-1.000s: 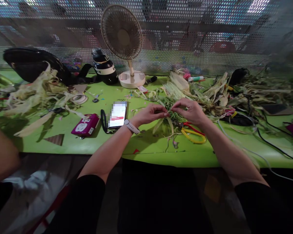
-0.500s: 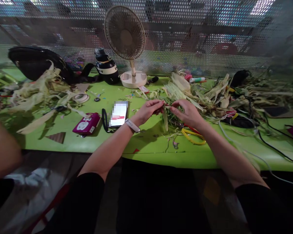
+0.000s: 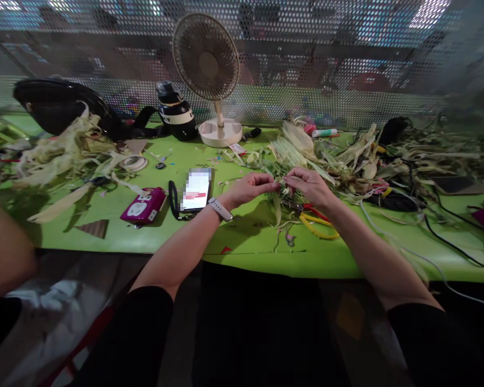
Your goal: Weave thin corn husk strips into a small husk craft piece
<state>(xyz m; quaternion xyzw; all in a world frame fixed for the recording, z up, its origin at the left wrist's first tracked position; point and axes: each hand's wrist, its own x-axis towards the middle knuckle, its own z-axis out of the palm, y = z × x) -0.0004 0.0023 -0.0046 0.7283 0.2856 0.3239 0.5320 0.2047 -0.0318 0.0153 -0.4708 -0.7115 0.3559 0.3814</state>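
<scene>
My left hand (image 3: 255, 190), with a pale watch (image 3: 220, 209) on its wrist, is closed in a pinch, thumb and fingers pointing right. Facing it, my right hand (image 3: 308, 185) also pinches with thumb and fingertips. Between the two sets of fingertips is a small pale-green strip of corn husk (image 3: 283, 186); its ends are hidden by the fingers. A longer husk piece (image 3: 277, 209) hangs or lies just below them. Under my right wrist are scissors with yellow and red handles (image 3: 319, 226). A pile of corn husks (image 3: 302, 150) lies behind the hands.
A phone (image 3: 196, 189) and a purple box (image 3: 144, 206) lie to the left. A fan (image 3: 220, 131) and black bottle (image 3: 178, 115) stand at the back. Cables (image 3: 452, 244) run along the right. Another person's arm (image 3: 6, 242) is at the far left, near more husks (image 3: 64, 148).
My left hand has moved slightly right and down, and my right hand is slightly lower. The fingertips still meet at the pale husk piece. The other person's arm has barely moved.
</scene>
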